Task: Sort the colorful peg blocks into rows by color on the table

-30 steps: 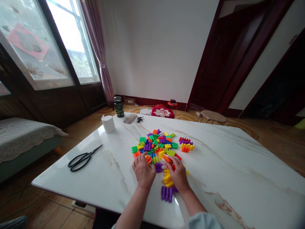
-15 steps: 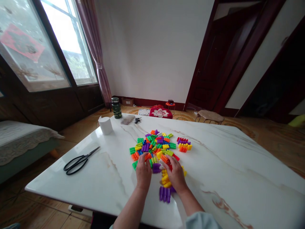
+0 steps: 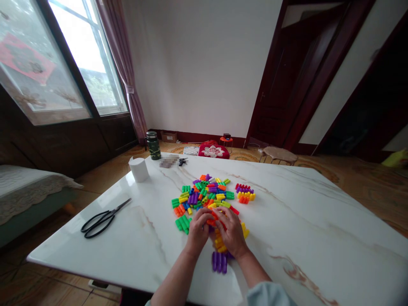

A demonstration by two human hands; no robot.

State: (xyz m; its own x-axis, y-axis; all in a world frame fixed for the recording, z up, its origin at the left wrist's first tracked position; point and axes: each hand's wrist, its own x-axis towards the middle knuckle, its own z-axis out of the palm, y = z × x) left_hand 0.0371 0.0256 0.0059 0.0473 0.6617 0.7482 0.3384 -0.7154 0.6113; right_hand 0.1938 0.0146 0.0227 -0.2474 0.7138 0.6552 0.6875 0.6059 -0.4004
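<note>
A heap of small bright plastic building pieces (image 3: 207,193) lies in the middle of a white marble table (image 3: 302,229). My left hand (image 3: 196,231) and my right hand (image 3: 232,233) meet at the near edge of the heap, fingers curled together over an orange piece (image 3: 211,221). A yellow piece (image 3: 219,243) shows between my hands, and a purple block (image 3: 219,261) lies just below my wrists. Green pieces (image 3: 182,223) lie just left of my left hand. A small joined red, purple, yellow and orange cluster (image 3: 245,193) sits apart, right of the heap.
Black scissors (image 3: 101,219) lie on the table's left side. A white cup (image 3: 138,169), a dark green bottle (image 3: 153,145) and black keys (image 3: 182,161) stand at the far edge. A bed (image 3: 28,193) is at left; a stool (image 3: 279,154) and red cushion (image 3: 213,150) are on the floor.
My two hands have drawn together from being apart on the heap's near edge and now close over an orange piece. Green pieces now lie uncovered left of my left hand.
</note>
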